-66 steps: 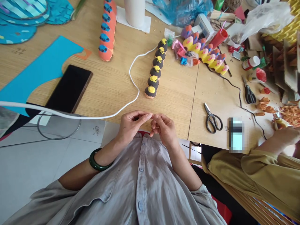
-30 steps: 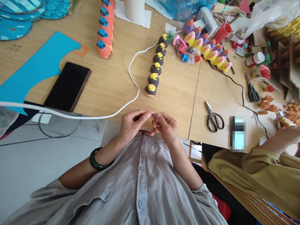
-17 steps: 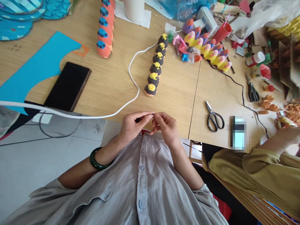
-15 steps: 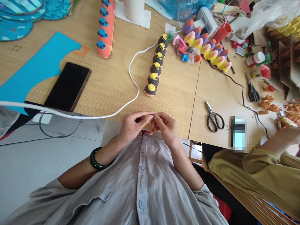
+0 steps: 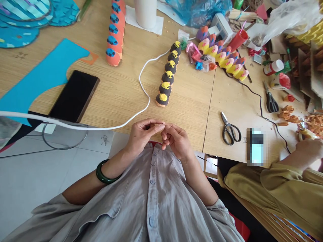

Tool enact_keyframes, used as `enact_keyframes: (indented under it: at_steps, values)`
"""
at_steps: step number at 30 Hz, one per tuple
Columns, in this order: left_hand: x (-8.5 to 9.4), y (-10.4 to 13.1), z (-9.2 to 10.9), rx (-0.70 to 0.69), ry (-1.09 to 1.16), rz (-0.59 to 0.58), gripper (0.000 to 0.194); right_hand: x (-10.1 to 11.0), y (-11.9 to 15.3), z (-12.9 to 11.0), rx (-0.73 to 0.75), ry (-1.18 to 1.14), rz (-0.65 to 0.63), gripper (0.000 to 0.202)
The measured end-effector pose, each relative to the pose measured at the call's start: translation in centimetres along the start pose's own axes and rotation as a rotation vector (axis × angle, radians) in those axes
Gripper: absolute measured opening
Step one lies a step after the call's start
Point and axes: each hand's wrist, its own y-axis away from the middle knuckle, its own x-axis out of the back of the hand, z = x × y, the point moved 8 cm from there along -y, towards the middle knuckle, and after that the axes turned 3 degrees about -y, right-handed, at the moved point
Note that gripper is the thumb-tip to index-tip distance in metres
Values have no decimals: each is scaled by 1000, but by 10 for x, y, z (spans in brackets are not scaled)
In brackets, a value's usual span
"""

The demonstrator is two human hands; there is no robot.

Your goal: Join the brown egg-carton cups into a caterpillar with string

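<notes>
My left hand and my right hand meet at the fingertips by the table's front edge. Both are closed in a pinch; whatever lies between the fingers is too small or hidden to make out. A green bangle circles my left wrist. Just beyond the hands stands a row of painted egg-carton cups, black with yellow tops and orange rims. The white cable curves past its left side. Black-handled scissors lie open to the right of my right hand.
A black phone rests on a blue paper cutout at left. Farther back are an orange cup row, a white cylinder and a yellow-purple cup row. Another person's hand is at the right edge, near a pixelated phone.
My hands stay pinched together, with the right fingers shifted slightly and curled a little lower. The tabletop things sit slightly lower in the picture, as the view has tilted.
</notes>
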Motion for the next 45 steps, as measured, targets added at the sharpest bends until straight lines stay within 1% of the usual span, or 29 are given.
enact_keyframes:
  at_steps: [5, 7, 10, 14, 20, 23, 28, 32, 35, 41, 45]
  values:
    - [-1, 2, -2, 12, -45, -32, 24, -1, -3, 3, -70, -145, 14, 41]
    - [-2, 3, -3, 20, -59, -58, 25, 0, -3, 2, -66, -165, 28, 41]
    - [-1, 3, -3, -21, -88, -57, 28, 3, -3, -2, -4, -129, 64, 40]
    - [3, 2, -2, -84, -107, -18, 23, 5, -2, -3, 51, -33, 101, 38]
    - [6, 3, -2, -69, -87, 26, 21, 2, 0, 1, 23, -35, 86, 39]
    - [5, 4, -1, -85, -101, 9, 22, 1, 0, 1, 2, -49, 68, 40]
    - [3, 5, 0, -92, -124, -17, 27, 5, 0, -3, 43, -43, 96, 40]
    - [4, 5, 0, -83, -149, -5, 24, 6, 0, -3, 50, -5, 102, 39]
    - [6, 4, -1, -81, -146, 12, 27, 6, 0, -2, 45, 21, 113, 40]
    - [6, 5, -1, -93, -176, 11, 26, 3, -2, -1, 35, 18, 77, 41]
    - [7, 5, 1, -84, -176, 16, 27, 6, -2, -4, 54, 9, 115, 41]
